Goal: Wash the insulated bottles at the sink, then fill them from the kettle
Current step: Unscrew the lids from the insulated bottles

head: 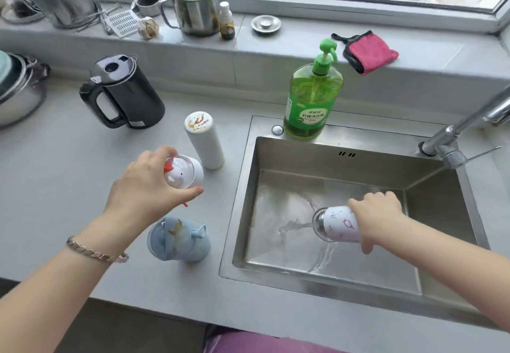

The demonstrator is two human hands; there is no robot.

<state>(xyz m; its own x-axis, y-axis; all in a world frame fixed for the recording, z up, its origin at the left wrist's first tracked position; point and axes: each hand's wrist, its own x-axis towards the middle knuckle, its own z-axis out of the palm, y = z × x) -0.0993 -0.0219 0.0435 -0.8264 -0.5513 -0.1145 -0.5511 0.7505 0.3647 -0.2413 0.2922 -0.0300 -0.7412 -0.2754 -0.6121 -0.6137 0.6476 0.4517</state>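
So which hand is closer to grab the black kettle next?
Probably left. The left hand hovers over the counter on the same side as the kettle, though it grips a cat lid. The right hand is across in the sink, gripping the tipped white bottle.

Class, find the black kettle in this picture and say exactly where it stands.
In the head view, the black kettle stands on the counter, left of the sink, with the tall white bottle nearest on its right.

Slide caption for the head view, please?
Right hand tips a white bottle, pouring water into the sink; left hand holds a cat-faced lid.
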